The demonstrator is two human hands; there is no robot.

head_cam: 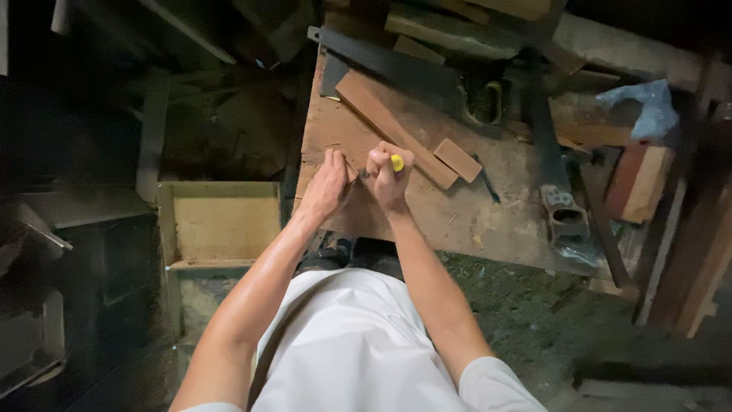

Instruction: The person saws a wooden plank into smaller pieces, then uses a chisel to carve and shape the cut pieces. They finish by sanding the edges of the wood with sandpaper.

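Yellow-handled tool (pixel 396 162) gripped in closed right hand (pixel 389 179), left hand (pixel 328 187) flat on workbench (pixel 473 221) beside it.

A yellow tool handle (pixel 397 162) is showing in the right hand (pixel 389 179), beside reddish-brown wood strips (pixel 393 128) on the dusty brown workbench (pixel 427 214).

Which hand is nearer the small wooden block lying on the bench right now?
Right. The right hand, gripping a yellow-tipped tool, sits just left of the small wooden block; the left hand is farther left, beyond the right one.
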